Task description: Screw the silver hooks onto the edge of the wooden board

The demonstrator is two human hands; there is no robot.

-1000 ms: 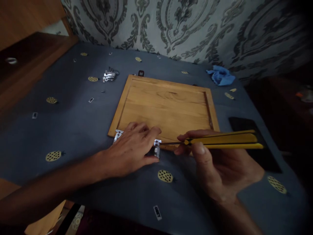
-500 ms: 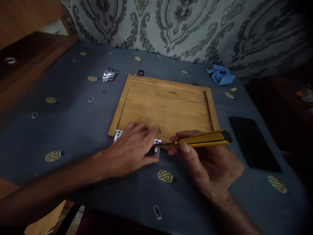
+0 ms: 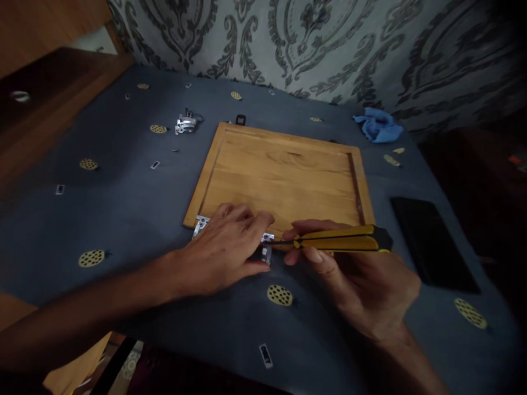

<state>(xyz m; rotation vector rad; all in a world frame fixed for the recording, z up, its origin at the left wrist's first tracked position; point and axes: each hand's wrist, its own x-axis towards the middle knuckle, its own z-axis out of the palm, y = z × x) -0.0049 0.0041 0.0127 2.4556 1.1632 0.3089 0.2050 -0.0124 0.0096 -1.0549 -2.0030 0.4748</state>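
A wooden cabinet door (image 3: 284, 175) with a raised frame lies flat on the table. Along its near edge sit two metal hinges, one at the left corner (image 3: 201, 224) and another hinge (image 3: 267, 253) farther right. My left hand (image 3: 224, 247) rests over that edge, closed, its thumb and index finger against the right hinge. In my right hand (image 3: 354, 280) is a yellow and black screwdriver (image 3: 341, 240), pinched near the front of its handle. The screwdriver's tip meets the right hinge; the exact contact spot is too small to make out.
Loose metal hinges (image 3: 187, 122) and a small screw (image 3: 175, 150) lie at the back left. Behind the door is a small dark piece (image 3: 241, 119). A blue cloth (image 3: 377, 125) and a black phone (image 3: 434, 241) are on the right. The patterned tablecloth (image 3: 135, 219) covers the table.
The screwdriver's handle has turned a little in my right hand, its far end slightly lower. My left hand stays on the hinge. The whole view has shifted slightly.
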